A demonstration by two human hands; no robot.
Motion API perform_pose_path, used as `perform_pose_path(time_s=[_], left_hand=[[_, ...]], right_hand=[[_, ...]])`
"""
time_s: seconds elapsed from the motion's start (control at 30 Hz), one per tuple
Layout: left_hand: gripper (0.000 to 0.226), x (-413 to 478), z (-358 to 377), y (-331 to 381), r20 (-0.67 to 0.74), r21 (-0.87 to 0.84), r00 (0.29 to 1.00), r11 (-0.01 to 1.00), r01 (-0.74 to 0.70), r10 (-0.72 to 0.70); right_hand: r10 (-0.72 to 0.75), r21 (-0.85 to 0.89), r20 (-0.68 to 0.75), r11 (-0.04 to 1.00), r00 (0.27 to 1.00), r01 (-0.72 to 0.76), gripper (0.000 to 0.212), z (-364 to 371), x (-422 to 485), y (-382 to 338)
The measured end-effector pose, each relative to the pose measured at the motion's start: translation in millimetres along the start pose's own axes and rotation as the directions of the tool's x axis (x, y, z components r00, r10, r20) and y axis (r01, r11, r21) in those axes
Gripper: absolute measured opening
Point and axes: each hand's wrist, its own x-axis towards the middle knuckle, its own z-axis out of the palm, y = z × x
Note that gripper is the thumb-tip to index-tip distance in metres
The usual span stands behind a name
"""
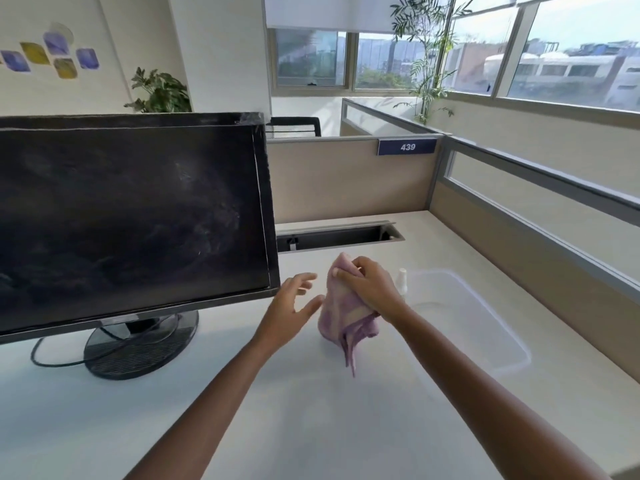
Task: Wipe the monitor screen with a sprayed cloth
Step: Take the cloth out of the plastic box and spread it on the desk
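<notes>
**Cloth bunched in the right hand, screen waiting on the left**

Nearest me, the pale counter (311, 420) is lying bare under both outstretched forearms. Above it the right hand (367, 289) is gripping the lilac cloth (341, 318), its fingers curled round a gathered top fold. The left hand (294, 303) is hovering just beside the cloth with fingers spread, holding nothing; I cannot tell whether its thumb is touching the fabric.

The cloth is hanging limp and creased, its tail dangling toward the counter. It looks light and soft, so it will be flopping and trailing unless it is folded into a flat pad, held from behind with the palm pressing it.

Just behind the right wrist a small white spray bottle (401, 279) is standing upright, partly hidden, at the near-left corner of a clear plastic tray (491, 344). It looks light and easy to tip.

To the left, the monitor (131, 216) is standing on its round base (138, 348), a cable (52, 358) looping beside the base. The dark screen is showing smears and is probably easy to scratch, and a hard push could be rocking the stand. Its lower right corner is jutting toward the left hand, so that edge needs minding.

There is open room between monitor and tray. Behind it an open cable slot (339, 235) is cutting into the counter, and the partition (346, 181) is closing off the back.
</notes>
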Motion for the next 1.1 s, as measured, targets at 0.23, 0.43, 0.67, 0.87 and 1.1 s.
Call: perform_pose_path(time_s=[0.23, 0.43, 0.67, 0.87, 1.1], left_hand=[[0.072, 12, 18, 23, 0.245, -0.225, 0.969, 0.973, 0.043, 0.013], [0.041, 18, 18, 21, 0.150, -0.353, 0.983, 0.923, 0.153, -0.106], [0.035, 23, 7, 16, -0.036, -0.175, 0.983, 0.969, 0.173, -0.182], [0.028, 24, -5, 7, -0.203, 0.058, 0.970, 0.987, 0.150, -0.135], [0.035, 20, 22, 26, -0.034, -0.218, 0.989, 0.967, 0.130, -0.141]], right_hand=[[0.137, 0.445, 0.089, 0.881, 0.987, -0.162, 0.042, 9, 1, -14], [0.134, 0.262, 0.120, 0.951, 0.984, -0.162, 0.036, 19, -2, -10], [0.199, 0.345, 0.059, 0.915, 0.978, -0.207, 0.044, -2, 5, 0], [0.259, 0.554, 0.045, 0.797, 0.965, -0.239, 0.038, -31, 18, -10], [0.175, 0.504, 0.038, 0.847, 0.984, -0.170, 0.029, 2, 2, -27]])
